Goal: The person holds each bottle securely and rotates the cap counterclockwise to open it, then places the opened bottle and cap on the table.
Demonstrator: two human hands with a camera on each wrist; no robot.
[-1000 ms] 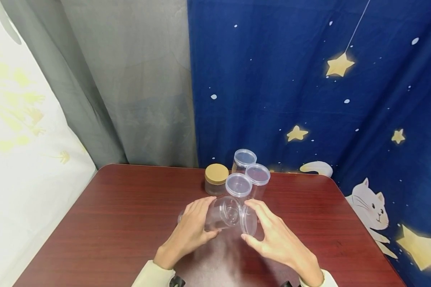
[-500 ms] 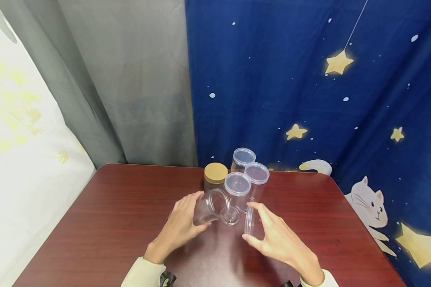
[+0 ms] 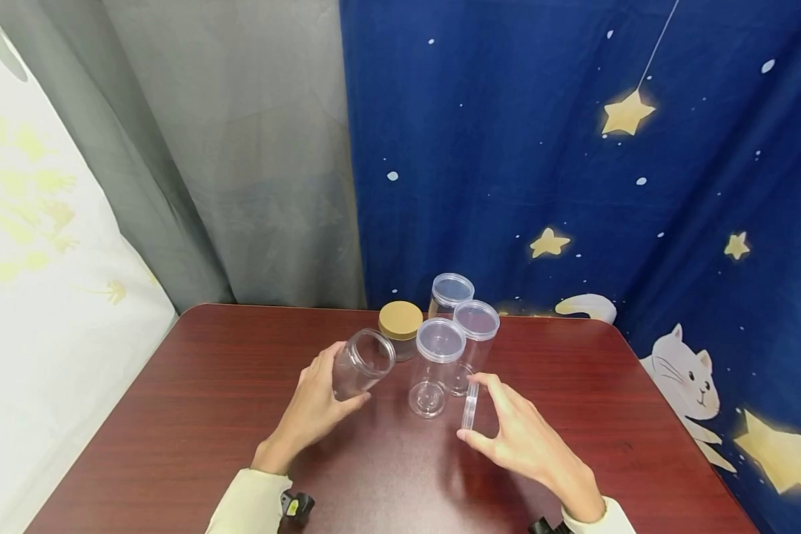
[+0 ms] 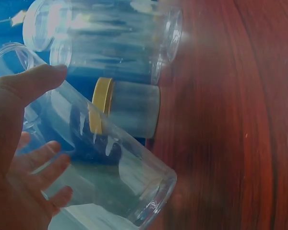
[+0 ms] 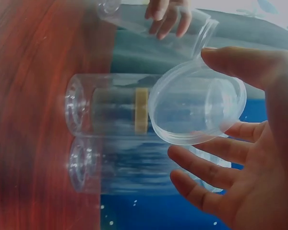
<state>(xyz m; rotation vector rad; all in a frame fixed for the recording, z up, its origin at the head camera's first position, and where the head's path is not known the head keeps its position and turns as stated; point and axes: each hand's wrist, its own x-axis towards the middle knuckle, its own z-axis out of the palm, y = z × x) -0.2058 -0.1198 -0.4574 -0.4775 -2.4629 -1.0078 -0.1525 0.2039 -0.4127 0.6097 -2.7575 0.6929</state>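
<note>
My left hand (image 3: 317, 404) grips a clear plastic jar (image 3: 357, 374) whose uncovered mouth tilts up and to the right. In the left wrist view, the thumb and fingers wrap round the wall of this jar (image 4: 101, 158). Off to the right, my right hand (image 3: 523, 430) pinches a clear screw lid (image 3: 470, 406) on edge between thumb and fingertips. The right wrist view shows that lid (image 5: 199, 103) as a round, see-through disc with a raised rim. Jar and lid are apart, with a lidded clear jar (image 3: 434, 371) standing between the two hands.
Two more lidded clear jars (image 3: 478, 348) (image 3: 451, 297) stand close together behind. A shorter jar with a gold lid (image 3: 400, 320) is beside them, just behind the held jar. All rest on the reddish-brown table (image 3: 240, 386), whose far edge meets grey and blue curtains (image 3: 480, 148).
My left hand has carried the jar leftward, away from the lid, and its mouth has turned upward. The right hand has barely moved; the lid it holds has turned edge-on to the head view.
</note>
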